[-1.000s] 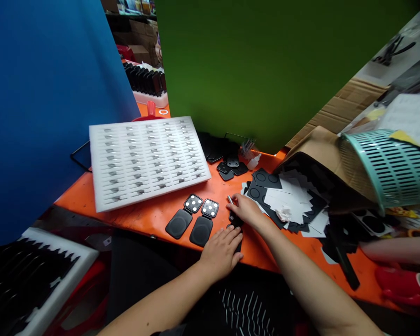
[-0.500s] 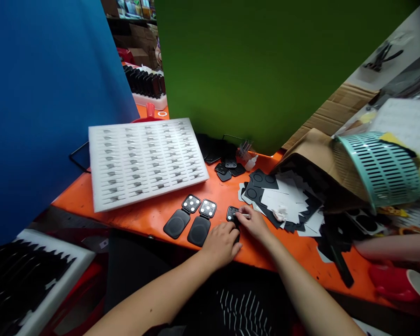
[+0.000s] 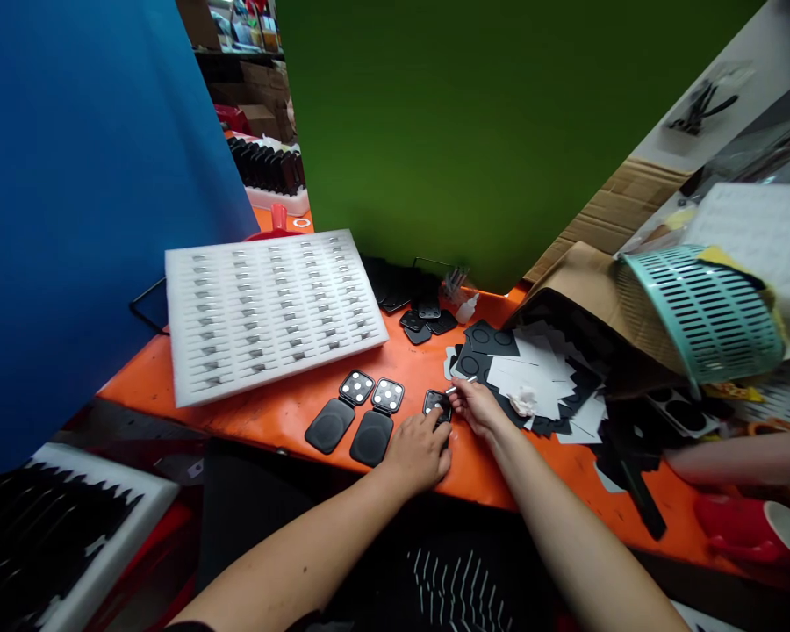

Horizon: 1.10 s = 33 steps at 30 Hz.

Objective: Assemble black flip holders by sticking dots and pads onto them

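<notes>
Orange counter (image 3: 263, 414) beneath: the right hand (image 3: 479, 411) pinches a white stick (image 3: 471, 380); the left hand (image 3: 421, 452) covers a black case (image 3: 432, 399), its grip unclear; two open cases (image 3: 372, 436) lie toward its ten o'clock.

I count three hinged black pieces (image 3: 371, 436) near the centre, two hands (image 3: 416, 452) there and one pale stick (image 3: 470, 381); three white foam trays (image 3: 180, 333) across the left half; one teal basket (image 3: 706, 307) and one red mug (image 3: 730, 527) at right; two big panels (image 3: 487, 132) above.
</notes>
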Available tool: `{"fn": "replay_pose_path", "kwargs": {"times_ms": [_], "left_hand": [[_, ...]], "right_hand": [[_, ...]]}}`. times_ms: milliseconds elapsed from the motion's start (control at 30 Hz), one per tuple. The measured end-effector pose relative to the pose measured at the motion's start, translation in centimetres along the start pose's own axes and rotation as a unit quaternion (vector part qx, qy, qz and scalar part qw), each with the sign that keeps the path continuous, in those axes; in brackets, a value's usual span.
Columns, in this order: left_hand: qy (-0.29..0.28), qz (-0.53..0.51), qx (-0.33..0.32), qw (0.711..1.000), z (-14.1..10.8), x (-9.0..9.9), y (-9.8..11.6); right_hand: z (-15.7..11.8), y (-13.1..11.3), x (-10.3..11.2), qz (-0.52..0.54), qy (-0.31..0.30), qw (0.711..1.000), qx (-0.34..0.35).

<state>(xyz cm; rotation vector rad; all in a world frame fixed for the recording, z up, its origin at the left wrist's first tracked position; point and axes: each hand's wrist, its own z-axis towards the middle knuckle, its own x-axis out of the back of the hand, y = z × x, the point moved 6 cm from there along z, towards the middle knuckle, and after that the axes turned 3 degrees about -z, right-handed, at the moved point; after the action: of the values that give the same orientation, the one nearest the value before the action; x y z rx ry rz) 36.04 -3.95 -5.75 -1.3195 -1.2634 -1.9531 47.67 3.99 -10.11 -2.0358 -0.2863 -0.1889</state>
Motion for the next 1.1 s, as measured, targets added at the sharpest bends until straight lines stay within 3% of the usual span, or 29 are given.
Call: {"fn": "replay_pose_path", "kwargs": {"times_ms": [67,200,433,733,1100], "left_hand": [[0.001,0.000,0.001,1.000,0.0,0.0,0.1],[0.002,-0.001,-0.001,1.000,-0.1,0.1,0.1],[0.001,0.005,0.000,1.000,-0.3,0.1,0.0],[0.006,-0.001,-0.003,1.000,-0.4,0.4,0.1],[0.010,0.005,0.014,1.000,-0.1,-0.2,-0.3]], "right_hand": [[-0.1,-0.3,-0.2,-0.004,0.014,0.999,0.034],[-0.6,-1.8,-1.1,-0.146,0.041,0.978,0.142],[-1.8,-4.9,-2.6,-0.410,0.009,0.876,0.253],[-0.7,-5.1,-3.0,-0.435,-0.080,0.864,0.240],[-0.8,-6.0,-3.5,-0.497,-0.089,0.827,0.246]]}}
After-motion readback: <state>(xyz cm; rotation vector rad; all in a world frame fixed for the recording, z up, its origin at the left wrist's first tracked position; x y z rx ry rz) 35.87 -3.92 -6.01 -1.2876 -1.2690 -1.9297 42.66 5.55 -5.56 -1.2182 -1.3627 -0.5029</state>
